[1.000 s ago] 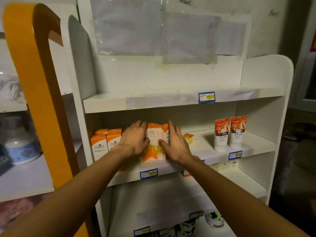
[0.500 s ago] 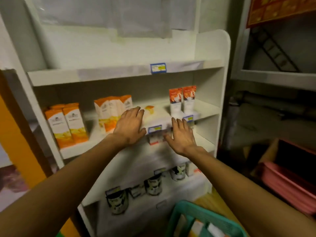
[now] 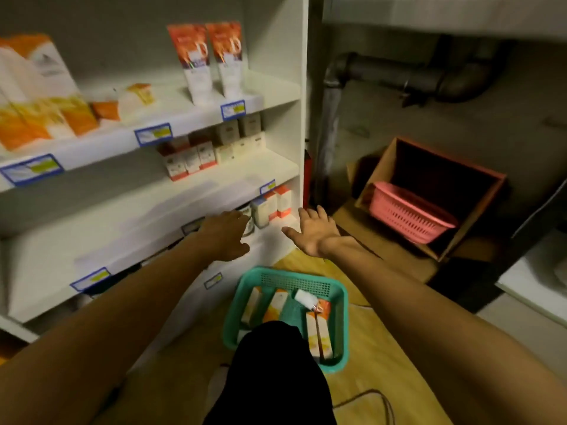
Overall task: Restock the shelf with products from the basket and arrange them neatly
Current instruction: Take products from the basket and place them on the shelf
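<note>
white shelf (image 3: 196,182) carries boxes (image 3: 36,96); floor (image 3: 383,348) bears green basket (image 3: 342,305).

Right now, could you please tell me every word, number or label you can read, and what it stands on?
"D": large letter on the two orange-and-white tubes.
Blue-framed shelf price tags: blurred, unreadable.
Orange-and-white cartons: print blurred.
Boxes in the green plastic basket: print too small.

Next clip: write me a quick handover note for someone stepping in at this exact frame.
Left hand: open, holding nothing, by the lower shelf edge.
Right hand: open, palm up, no grip on anything.
Green basket sits on the floor below, several boxes inside.
Done: orange cartons stand on the upper shelf.
Left: take the basket's boxes, shelve them, straighten the rows.
</note>
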Demonstrator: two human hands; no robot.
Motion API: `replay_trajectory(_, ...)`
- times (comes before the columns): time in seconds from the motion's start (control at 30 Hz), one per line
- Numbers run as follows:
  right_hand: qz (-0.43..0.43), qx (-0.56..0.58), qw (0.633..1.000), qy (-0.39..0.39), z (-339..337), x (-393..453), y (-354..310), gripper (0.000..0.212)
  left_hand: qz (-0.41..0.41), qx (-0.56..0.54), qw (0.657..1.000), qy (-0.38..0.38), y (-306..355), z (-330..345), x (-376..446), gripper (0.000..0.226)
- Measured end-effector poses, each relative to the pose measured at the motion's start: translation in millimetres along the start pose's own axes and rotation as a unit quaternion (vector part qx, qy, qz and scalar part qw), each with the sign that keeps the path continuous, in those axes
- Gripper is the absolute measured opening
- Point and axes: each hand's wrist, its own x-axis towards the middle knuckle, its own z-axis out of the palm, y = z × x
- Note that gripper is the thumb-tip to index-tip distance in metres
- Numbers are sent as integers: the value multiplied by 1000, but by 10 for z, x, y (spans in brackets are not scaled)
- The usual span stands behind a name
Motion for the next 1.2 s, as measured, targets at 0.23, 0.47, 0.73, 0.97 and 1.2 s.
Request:
replay_trajectory(0.23, 79, 33, 992, -91, 927, 319, 372, 81, 31, -48, 993, -99, 112, 998, 318, 54)
replay_trajectory(0.47, 53, 47, 987, -142, 2097, 769, 443, 79, 59, -74, 983, -154, -1, 2079, 756, 37)
replay_trajectory(0.73, 44, 18, 972, -228, 3150, 1367, 480, 82, 75, -37, 981, -174, -189, 3206, 1434, 59)
replay_trajectory(0.97, 16, -13, 979, -204, 3612, 1772, 455, 90, 121, 14, 983, -137, -240, 3838, 1892, 59)
replay_trajectory(1.2, 52, -139, 959, -241, 3762, 1913, 437, 97, 126, 101, 978, -128, -173, 4109, 2005, 71)
